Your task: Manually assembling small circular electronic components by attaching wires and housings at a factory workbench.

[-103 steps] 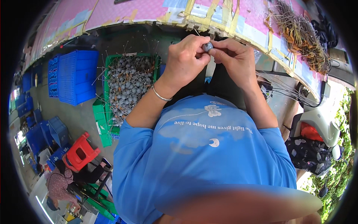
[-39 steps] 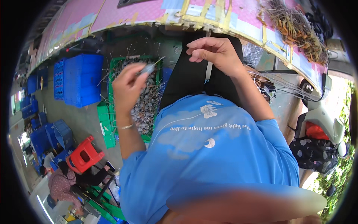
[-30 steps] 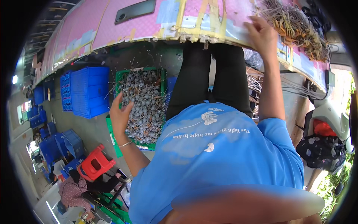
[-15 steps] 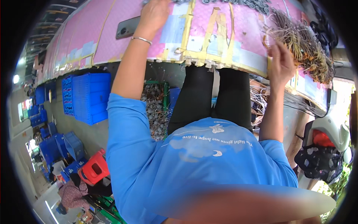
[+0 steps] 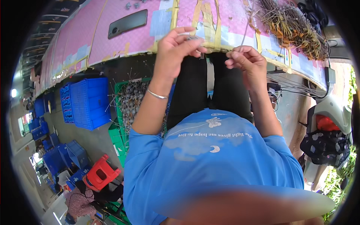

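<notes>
My left hand (image 5: 175, 50) is over the near edge of the table, its thumb and fingers closed on a small grey part (image 5: 193, 38). The part's exact kind is mostly hidden by the fingertips. To its right, my right hand (image 5: 248, 64) pinches a thin grey wire (image 5: 246, 30) that runs up across the tabletop. A gap separates the two hands, above my lap. A thick bundle of wires (image 5: 294, 28) with brownish and orange ends lies on the table to the far right. A few loose grey parts (image 5: 136, 5) sit near the far edge.
The pink table (image 5: 95, 41) is patched with yellow tape. A dark phone (image 5: 128, 24) lies on it at left. Below, a green crate (image 5: 119, 127) holds grey parts with wires. Blue crates (image 5: 90, 103), a red stool (image 5: 100, 173) and another person (image 5: 79, 202) are at left.
My left hand has come back from the grey parts at the table's far side, now with one small grey part. My right hand has moved left from beside the wire bundle with a wire.
</notes>
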{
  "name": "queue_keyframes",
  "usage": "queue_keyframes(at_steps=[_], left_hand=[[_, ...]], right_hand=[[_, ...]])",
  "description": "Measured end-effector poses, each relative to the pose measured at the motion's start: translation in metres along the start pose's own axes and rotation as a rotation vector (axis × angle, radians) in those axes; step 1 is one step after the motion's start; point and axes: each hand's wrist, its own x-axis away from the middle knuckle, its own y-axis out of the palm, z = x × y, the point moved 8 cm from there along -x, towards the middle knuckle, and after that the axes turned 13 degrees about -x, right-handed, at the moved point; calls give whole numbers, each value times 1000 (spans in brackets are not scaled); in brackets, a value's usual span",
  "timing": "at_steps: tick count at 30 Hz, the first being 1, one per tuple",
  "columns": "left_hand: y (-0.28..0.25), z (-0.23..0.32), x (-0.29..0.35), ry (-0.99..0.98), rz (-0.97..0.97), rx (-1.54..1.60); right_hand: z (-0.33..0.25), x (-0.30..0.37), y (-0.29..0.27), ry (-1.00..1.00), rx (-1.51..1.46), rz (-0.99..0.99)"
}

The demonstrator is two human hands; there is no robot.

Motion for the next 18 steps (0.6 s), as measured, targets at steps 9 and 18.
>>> queue_keyframes(at_steps=[9,18], left_hand=[[14,-26,54,-43,-15,24],[19,-9,68,5,31,-47]], right_hand=[[19,26,47,111,59,-218],[26,38,51,162,188,-219]])
